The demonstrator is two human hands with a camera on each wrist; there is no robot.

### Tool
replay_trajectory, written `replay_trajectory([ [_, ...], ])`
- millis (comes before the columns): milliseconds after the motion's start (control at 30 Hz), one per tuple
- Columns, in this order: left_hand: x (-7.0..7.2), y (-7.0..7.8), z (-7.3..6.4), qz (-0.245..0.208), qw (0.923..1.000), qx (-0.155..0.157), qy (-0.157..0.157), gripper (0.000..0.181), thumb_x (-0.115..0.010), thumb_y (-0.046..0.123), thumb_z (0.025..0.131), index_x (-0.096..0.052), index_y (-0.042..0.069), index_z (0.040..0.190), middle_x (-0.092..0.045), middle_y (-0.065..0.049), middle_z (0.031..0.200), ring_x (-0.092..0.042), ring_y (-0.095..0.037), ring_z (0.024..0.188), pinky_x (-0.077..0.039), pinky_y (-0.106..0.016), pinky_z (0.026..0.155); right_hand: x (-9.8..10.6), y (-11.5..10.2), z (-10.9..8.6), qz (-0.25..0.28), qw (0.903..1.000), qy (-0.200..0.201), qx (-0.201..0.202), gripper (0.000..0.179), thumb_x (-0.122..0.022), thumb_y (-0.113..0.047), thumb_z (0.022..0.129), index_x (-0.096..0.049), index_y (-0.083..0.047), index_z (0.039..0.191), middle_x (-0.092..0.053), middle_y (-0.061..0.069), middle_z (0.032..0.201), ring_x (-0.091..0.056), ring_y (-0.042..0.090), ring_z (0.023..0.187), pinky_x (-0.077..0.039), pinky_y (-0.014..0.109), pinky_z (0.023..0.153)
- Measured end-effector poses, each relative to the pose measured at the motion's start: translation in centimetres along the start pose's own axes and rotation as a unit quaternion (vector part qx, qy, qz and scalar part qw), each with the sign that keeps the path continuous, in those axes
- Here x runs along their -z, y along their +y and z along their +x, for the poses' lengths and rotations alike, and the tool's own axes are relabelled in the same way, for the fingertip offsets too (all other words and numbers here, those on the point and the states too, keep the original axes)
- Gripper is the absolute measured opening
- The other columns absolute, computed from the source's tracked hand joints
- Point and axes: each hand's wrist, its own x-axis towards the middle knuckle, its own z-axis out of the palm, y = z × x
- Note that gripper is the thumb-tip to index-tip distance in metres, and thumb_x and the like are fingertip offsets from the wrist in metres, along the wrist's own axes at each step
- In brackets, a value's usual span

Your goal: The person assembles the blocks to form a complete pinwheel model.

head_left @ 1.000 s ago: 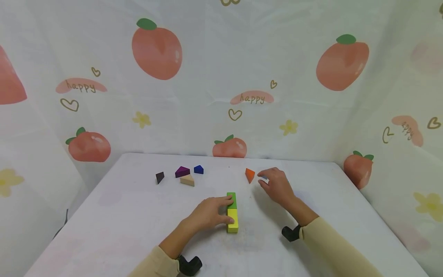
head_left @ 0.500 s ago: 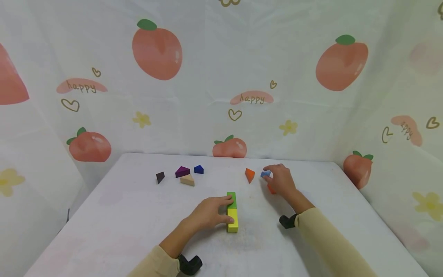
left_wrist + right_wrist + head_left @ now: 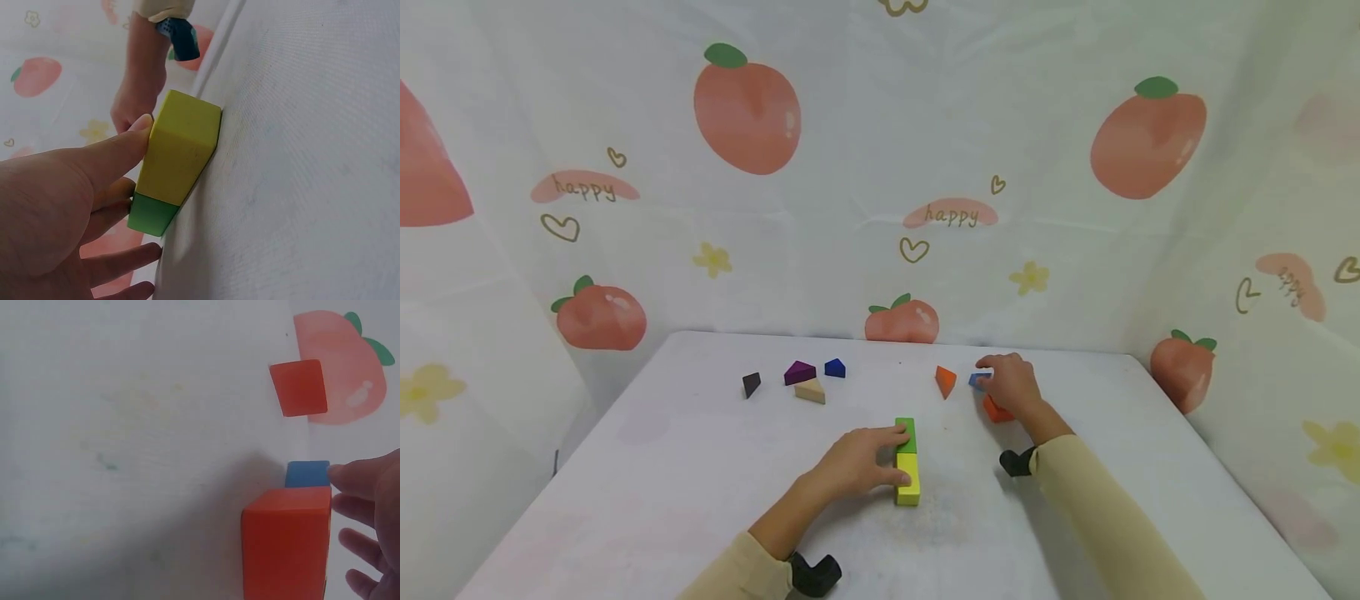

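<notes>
In the head view, a green block point(image 3: 906, 435) and a yellow block point(image 3: 908, 492) lie end to end. My left hand point(image 3: 855, 462) rests at their left side, index finger over the green and thumb on the yellow. The left wrist view has the thumb against the yellow block point(image 3: 178, 150), with other fingers beside the green block point(image 3: 152, 214). My right hand point(image 3: 1013, 387) reaches over a red-orange block point(image 3: 997, 409) to a small blue block point(image 3: 978, 381). One fingertip is right at the edge of the blue block point(image 3: 306, 474) in the right wrist view; the red-orange block partly hides it.
An orange wedge point(image 3: 946, 382) lies left of the blue block. Further left are a black piece point(image 3: 751, 384), a purple block point(image 3: 800, 372), a dark blue block point(image 3: 835, 368) and a natural wood wedge point(image 3: 810, 390). A printed curtain point(image 3: 820, 250) hangs behind the white table point(image 3: 700, 467).
My right hand has moved right and forward from beside the orange wedge to the light blue block, uncovering the red-orange block. My left hand stays on the green and yellow blocks.
</notes>
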Motion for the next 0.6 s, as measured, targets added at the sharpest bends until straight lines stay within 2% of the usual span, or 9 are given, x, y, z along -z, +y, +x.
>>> replay_trajectory([
  [167, 0.05, 0.06, -0.09, -0.003, 1.0, -0.002, 0.001, 0.067, -0.075, 0.048, 0.082, -0.054, 0.025, 0.141, -0.048, 0.007, 0.145, -0.043, -0.024, 0.134, -0.038, -0.047, 0.106, 0.25, 0.2, 0.32, 0.011, 0.9995, -0.027, -0.015, 0.028, -0.066, -0.016, 0.092, -0.069, -0.008, 0.118, -0.065, 0.016, 0.114, -0.048, 0.039, 0.112, -0.038, 0.055, 0.096],
  [400, 0.07, 0.16, -0.13, 0.002, 1.0, 0.0, 0.004, 0.067, -0.075, 0.048, 0.082, -0.054, 0.025, 0.141, -0.048, 0.007, 0.145, -0.044, -0.024, 0.133, -0.038, -0.047, 0.106, 0.59, 0.18, 0.51, 0.034, 0.9969, -0.061, -0.037, 0.026, -0.061, -0.013, 0.092, -0.069, -0.009, 0.117, -0.062, 0.017, 0.115, -0.049, 0.038, 0.105, -0.044, 0.051, 0.088],
  [600, -0.02, 0.06, -0.1, -0.002, 1.0, 0.001, 0.005, 0.067, -0.075, 0.048, 0.082, -0.054, 0.025, 0.141, -0.048, 0.007, 0.145, -0.043, -0.024, 0.133, -0.038, -0.047, 0.105, 0.74, 0.01, 0.86, 0.034, 0.9959, -0.081, -0.023, 0.026, -0.059, -0.007, 0.091, -0.068, -0.006, 0.116, -0.064, 0.016, 0.116, -0.055, 0.033, 0.099, -0.047, 0.049, 0.091],
])
